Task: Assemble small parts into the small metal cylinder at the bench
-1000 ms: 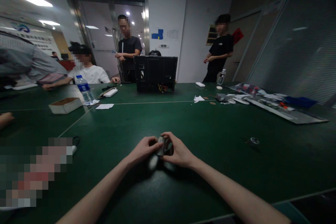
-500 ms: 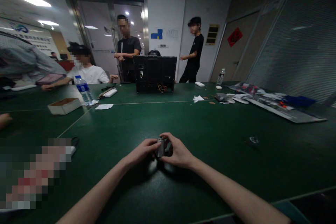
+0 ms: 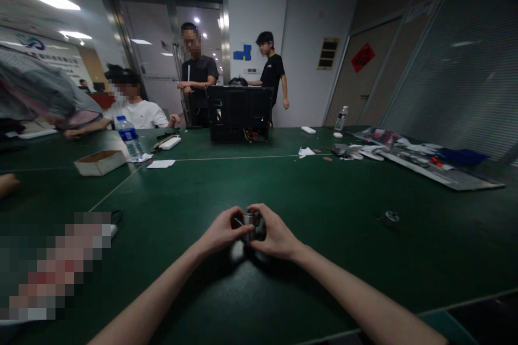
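Observation:
A small silver metal cylinder [image 3: 248, 220], like a little motor, is held upright between my two hands at the near middle of the table. My left hand [image 3: 227, 228] comes from the left with its thumb across the cylinder's front and its fingers curled toward the far side. From the right, my right hand [image 3: 275, 233] grips it, fingertips near the top and thumb low down. Whether its bottom touches the table is hard to tell. Off to the right lies a dark round part [image 3: 391, 218] with a pale face.
The green table [image 3: 324, 275] carries a black computer case [image 3: 239, 113], a water bottle [image 3: 130, 139], an open box [image 3: 100, 163] and paper scraps [image 3: 306, 151]. At right sits a board with clutter [image 3: 441, 168]. Several people are around the far side; another person's hand [image 3: 7, 185] shows at left.
My left thumb has slid lower across the cylinder and its fingers have arched up behind. My right hand stays nearly still. A standing person in black has moved left behind the case.

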A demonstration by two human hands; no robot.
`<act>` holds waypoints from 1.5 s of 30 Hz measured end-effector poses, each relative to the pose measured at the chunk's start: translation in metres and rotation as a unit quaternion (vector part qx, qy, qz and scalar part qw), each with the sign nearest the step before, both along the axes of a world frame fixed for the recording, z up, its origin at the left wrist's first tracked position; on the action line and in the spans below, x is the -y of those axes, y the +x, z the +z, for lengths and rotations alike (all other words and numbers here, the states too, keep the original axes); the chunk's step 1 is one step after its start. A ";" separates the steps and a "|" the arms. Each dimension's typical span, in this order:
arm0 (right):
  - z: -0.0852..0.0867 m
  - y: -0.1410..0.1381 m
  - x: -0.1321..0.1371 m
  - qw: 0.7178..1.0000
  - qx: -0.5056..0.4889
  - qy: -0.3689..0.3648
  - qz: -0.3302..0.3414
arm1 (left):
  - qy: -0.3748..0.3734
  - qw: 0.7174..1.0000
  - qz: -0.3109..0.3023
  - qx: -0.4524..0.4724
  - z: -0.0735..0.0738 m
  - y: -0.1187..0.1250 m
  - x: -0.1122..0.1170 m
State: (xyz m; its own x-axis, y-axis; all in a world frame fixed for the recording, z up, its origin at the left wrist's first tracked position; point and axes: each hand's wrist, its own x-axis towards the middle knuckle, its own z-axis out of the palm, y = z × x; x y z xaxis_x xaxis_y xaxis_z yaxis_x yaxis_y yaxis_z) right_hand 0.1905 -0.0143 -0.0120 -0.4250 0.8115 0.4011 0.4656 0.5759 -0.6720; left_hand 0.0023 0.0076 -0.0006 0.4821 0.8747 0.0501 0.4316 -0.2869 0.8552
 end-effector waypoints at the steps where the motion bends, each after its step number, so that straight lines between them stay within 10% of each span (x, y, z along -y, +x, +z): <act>1: 0.000 0.000 0.000 1.000 0.002 0.000 0.002 | 0.006 1.000 0.002 -0.004 0.000 0.000 0.000; 26: 0.002 0.004 -0.002 0.997 -0.040 -0.049 0.046 | -0.271 0.921 -0.059 0.275 -0.015 -0.003 -0.005; 45: -0.003 0.004 -0.011 0.981 -0.079 -0.171 0.049 | -0.275 0.940 -0.048 0.194 -0.009 -0.003 0.002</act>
